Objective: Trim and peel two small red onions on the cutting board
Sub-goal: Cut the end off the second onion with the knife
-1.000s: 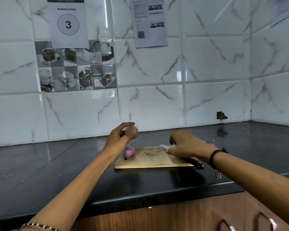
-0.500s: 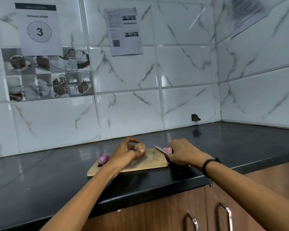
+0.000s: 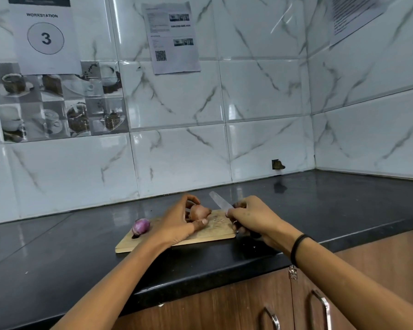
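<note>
Left hand (image 3: pixel 177 222) pinches brown-skinned onion (image 3: pixel 199 211) on the cutting board (image 3: pixel 215 231), right hand (image 3: pixel 253 216) grips knife (image 3: pixel 221 203) beside it, peeled purple onion (image 3: pixel 141 226) at board's left end.

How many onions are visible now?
2: a purple onion lying at the left end of the cutting board, and a brown-skinned onion gripped by the left hand mid-board. No others show.

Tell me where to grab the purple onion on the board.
Pinch the purple onion across its round middle, probably from above: it lies on its side on the cutting board, dark end toward the near left corner, and the left hand sits just to its right.
</note>
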`<state>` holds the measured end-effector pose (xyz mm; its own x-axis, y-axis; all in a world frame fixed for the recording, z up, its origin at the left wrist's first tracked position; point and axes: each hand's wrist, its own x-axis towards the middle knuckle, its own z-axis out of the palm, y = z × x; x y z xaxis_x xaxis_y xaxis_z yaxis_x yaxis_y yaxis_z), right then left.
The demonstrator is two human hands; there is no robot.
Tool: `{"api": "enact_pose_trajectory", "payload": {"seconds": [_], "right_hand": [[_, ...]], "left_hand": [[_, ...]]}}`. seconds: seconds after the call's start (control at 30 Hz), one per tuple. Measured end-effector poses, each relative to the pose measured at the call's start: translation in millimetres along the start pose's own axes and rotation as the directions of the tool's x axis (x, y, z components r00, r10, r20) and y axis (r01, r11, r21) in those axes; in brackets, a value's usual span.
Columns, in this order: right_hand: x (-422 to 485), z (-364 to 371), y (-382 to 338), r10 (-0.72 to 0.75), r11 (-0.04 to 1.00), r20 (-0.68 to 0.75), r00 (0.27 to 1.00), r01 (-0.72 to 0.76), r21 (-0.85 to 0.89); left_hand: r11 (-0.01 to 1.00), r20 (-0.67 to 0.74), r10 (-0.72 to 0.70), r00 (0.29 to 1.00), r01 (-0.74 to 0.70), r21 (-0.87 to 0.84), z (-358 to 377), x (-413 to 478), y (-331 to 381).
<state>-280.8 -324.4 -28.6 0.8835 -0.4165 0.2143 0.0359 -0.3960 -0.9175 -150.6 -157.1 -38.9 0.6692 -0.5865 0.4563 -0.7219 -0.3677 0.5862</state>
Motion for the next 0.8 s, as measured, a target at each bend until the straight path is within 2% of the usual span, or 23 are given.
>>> {"api": "enact_pose_trajectory", "payload": {"seconds": [0.23,0.33,0.8], "right_hand": [[3,8,16,-0.053,0.971,-0.007,0.999,0.053,0.233],[1,7,15,-0.068,0.959,0.011,0.998,0.062,0.276],[4,10,19,-0.054,0.983,-0.085,0.995,0.068,0.172]], "left_hand": [[1.0,-0.024,0.011,1.0,-0.012,-0.012,5,12,-5],[1.0,-0.039,0.014,0.999,-0.014,0.004,8,17,-3],[0.999,-0.066,0.047,0.997,-0.047,0.001,14,21,2]]}}
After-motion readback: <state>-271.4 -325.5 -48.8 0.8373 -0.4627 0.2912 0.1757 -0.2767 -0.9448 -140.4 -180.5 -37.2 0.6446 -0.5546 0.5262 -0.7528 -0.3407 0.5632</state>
